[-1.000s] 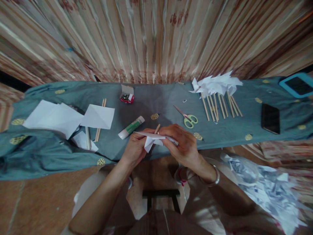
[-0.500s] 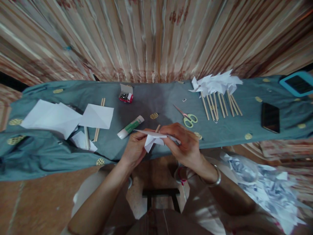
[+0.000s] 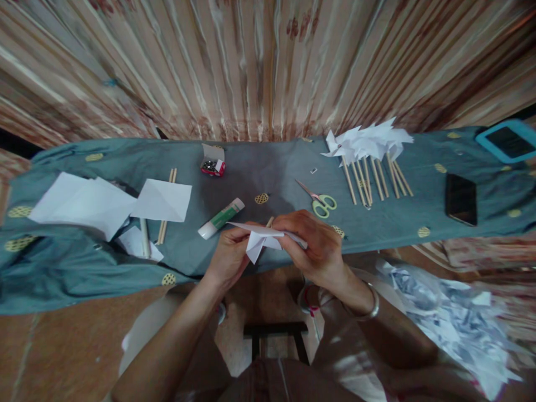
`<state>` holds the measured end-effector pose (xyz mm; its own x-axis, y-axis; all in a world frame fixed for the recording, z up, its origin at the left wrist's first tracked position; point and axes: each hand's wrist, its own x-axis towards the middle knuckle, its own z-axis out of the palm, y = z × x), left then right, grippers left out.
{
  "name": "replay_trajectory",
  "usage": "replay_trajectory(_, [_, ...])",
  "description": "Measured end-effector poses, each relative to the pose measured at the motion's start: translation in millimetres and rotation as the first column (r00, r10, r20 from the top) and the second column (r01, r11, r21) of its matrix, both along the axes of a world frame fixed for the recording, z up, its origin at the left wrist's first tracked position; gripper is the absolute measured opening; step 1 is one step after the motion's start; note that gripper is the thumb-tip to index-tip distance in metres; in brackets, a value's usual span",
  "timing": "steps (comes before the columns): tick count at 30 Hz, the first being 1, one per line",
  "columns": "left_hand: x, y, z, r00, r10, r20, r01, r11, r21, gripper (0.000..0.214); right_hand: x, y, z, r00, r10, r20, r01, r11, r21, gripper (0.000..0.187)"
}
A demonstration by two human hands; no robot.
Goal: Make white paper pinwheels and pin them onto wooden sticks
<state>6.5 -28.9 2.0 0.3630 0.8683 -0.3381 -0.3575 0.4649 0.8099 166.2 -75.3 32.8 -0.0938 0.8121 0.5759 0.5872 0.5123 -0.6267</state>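
Note:
A white paper pinwheel (image 3: pixel 264 239) is held between both hands above the front edge of the cloth-covered table. My left hand (image 3: pixel 231 254) pinches its left side, fingers closed. On the other side, my right hand (image 3: pixel 315 245) grips the paper with thumb below and fingers curled over the top. The tip of a wooden stick (image 3: pixel 270 221) shows just behind the paper; most of it is hidden. A green and white glue stick (image 3: pixel 221 218) lies beyond my left hand. Scissors with pale green handles (image 3: pixel 320 202) lie open beyond my right hand.
Finished-looking paper pinwheels on sticks (image 3: pixel 371 144) lie at the back right, near a black phone (image 3: pixel 461 200) and a blue-framed tablet (image 3: pixel 508 142). White paper sheets (image 3: pixel 79 204) and wooden sticks (image 3: pixel 162 231) lie left. A small box of metal pins (image 3: pixel 213 165) stands behind. A bag of paper scraps (image 3: pixel 456 318) sits lower right.
Both hands keep nearly the same hold on the paper pinwheel. The view has shifted slightly, so the things on the table appear a little further left.

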Motion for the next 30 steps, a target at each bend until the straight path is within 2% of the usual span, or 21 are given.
replay_trajectory(7, [0.7, -1.9, -0.7, 1.000, -0.007, 0.017, 0.007, 1.000, -0.005, 0.022, 0.6, 0.1, -0.7, 1.000, -0.001, 0.018, 0.001, 1.000, 0.006, 0.017])
replay_trajectory(12, [-0.8, -1.6, -0.6, 1.000, -0.007, 0.006, 0.007, 1.000, -0.009, 0.025, 0.4, -0.1, 0.2, 1.000, -0.015, -0.006, 0.015, 0.999, -0.038, 0.015])
replay_trajectory(17, [-1.4, -1.6, -1.5, 1.000, -0.016, -0.013, 0.016, 1.000, 0.010, 0.021, -2.9, 0.7, 2.4, 0.981, -0.053, -0.185, 0.019, 0.984, -0.179, 0.008])
replay_trajectory(20, [-2.7, -3.3, -7.2, 0.999, 0.005, -0.043, -0.003, 0.999, 0.042, 0.016, -5.1, 2.6, 1.3, 0.919, -0.139, -0.370, 0.002, 0.938, -0.347, 0.008])
replay_trajectory(24, [-5.1, -5.7, -17.0, 0.998, 0.020, -0.060, -0.017, 0.999, 0.050, 0.017, -6.1, 8.9, -6.0, 0.779, -0.278, -0.562, -0.096, 0.833, -0.545, 0.019])
replay_trajectory(27, [-6.0, -7.0, -17.7, 0.998, 0.034, -0.059, -0.033, 0.999, 0.028, 0.019, -6.3, 16.1, -15.4, 0.664, -0.346, -0.663, -0.193, 0.777, -0.599, 0.025])
replay_trajectory(30, [-6.4, -8.5, -11.9, 0.997, 0.045, -0.064, -0.046, 0.999, -0.016, 0.023, -7.3, 22.4, -25.4, 0.551, -0.392, -0.737, -0.297, 0.733, -0.612, 0.029])
